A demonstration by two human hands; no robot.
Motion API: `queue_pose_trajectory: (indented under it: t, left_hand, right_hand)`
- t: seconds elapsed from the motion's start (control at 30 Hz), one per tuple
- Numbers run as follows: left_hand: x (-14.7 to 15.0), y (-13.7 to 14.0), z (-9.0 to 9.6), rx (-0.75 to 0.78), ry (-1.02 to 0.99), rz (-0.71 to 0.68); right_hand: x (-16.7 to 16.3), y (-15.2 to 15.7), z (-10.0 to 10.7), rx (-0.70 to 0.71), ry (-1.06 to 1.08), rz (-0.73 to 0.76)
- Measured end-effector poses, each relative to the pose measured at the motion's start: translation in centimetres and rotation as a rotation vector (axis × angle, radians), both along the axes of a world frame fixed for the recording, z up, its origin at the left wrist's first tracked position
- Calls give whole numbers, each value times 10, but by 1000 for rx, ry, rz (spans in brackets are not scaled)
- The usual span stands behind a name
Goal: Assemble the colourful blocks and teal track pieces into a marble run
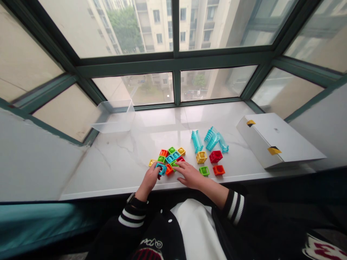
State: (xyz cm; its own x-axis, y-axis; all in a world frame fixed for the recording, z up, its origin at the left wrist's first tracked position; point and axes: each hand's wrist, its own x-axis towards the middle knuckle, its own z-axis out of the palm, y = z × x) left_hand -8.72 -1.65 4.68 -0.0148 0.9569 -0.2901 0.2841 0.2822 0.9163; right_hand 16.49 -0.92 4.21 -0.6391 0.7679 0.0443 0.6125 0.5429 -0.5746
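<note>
My left hand (pixel 150 178) is closed on a blue toy block (pixel 161 169) with a round hole, held at the near side of a cluster of coloured blocks. Fingers spread, my right hand (pixel 189 174) reaches over the cluster's right side, its fingertips at a green block (pixel 174 165). Beside that lie an orange block (pixel 168 169) and a partly hidden red one. Farther back in the cluster are a green block (pixel 171 150), a yellow block (pixel 181 151) and an orange-red block (pixel 163 153). Two light-blue blocks (pixel 173 156) sit in the middle.
Right of the cluster stand yellow (pixel 201 157), red (pixel 215 156), green (pixel 204 170) and orange (pixel 218 170) blocks. Behind them lie translucent blue track pieces (pixel 197 141). A clear plastic bin (pixel 114 124) stands back left, a white box (pixel 282 139) at right. Windows border the marble-patterned sill (pixel 114 177).
</note>
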Motion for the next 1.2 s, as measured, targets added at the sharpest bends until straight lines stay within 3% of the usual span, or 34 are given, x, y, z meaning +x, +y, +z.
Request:
queue_pose_trajectory:
  t: [0.2, 0.5, 0.77, 1.0, 1.2]
  left_hand:
    - [38, 0, -5, 30, -153, -142]
    - [72, 1, -16, -8, -386, -245]
    - [76, -7, -9, 100, -232, -329]
    - [85, -12, 1, 106, -278, -403]
    - [76, -8, 6, 333, 62, -365]
  right_hand:
    - [7, -4, 20, 53, 263, -88]
    - [27, -13, 27, 86, 338, -185]
    - [46, -20, 14, 103, 336, -241]
    - [50, -21, 22, 90, 367, -218]
    - [73, -24, 36, 168, 412, -236]
